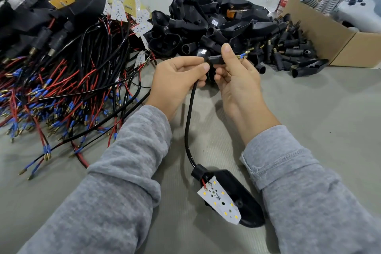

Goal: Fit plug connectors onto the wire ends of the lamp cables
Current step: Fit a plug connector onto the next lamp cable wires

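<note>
Above the middle of the bench, your left hand (177, 74) pinches the black cable (188, 121) just beside the plug connector (215, 60) your right hand (233, 76) pinches — its long axis runs left–right, wire ends (242, 55) poking out rightward.

To my left a tangle of wires (61, 88) covers the table (309, 99) right up to my sleeve, so I can't reach that way without snagging. Ahead, a heap of black housings (206, 24) and plugs (288, 49) blocks the way, with a cardboard box (338, 43) beyond. Bare grey table lies open to my right.
</note>
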### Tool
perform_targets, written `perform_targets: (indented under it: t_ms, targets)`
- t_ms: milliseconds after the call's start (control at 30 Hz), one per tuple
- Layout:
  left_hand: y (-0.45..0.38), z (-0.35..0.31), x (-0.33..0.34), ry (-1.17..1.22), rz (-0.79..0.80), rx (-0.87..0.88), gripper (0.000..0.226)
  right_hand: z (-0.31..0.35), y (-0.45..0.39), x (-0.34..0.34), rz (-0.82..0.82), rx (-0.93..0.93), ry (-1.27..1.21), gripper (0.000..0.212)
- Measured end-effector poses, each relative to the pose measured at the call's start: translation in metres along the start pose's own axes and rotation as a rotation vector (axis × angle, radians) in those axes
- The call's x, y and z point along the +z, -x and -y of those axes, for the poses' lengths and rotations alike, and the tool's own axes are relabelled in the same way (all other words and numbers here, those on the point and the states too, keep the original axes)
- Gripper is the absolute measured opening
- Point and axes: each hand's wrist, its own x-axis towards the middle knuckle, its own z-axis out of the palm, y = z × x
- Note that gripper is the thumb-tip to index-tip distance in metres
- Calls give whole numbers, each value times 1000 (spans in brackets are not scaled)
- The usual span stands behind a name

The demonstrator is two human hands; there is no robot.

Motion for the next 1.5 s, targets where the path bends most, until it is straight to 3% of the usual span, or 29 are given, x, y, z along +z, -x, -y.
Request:
perform_targets:
  t_ms: [300, 467, 767, 1067, 1200, 1333, 1500]
  targets:
    - [2, 0, -3, -137, 2, 55, 8, -2, -1, -2, 5, -3, 110, 28]
    - [3, -2, 0, -149, 30, -65, 7, 1, -5, -4, -57, -9, 113, 32]
    - [4, -2, 0, -210, 89, -102, 6, 4, -8, -9, -99, -6, 176, 31]
    - [3, -1, 0, -190, 47, -24, 7, 4, -7, -8, -56, -14, 283, 30]
    - [4, -5, 1, -178, 33, -109, 6, 5, -7, -8, -76, -6, 239, 29]
    - [5, -10, 1, -217, 129, -173, 13, 6, -7, -7, -105, -5, 208, 30]
    - [7, -8, 3, -241, 207, -141, 6, 7, -7, -9, -75, -23, 200, 28]
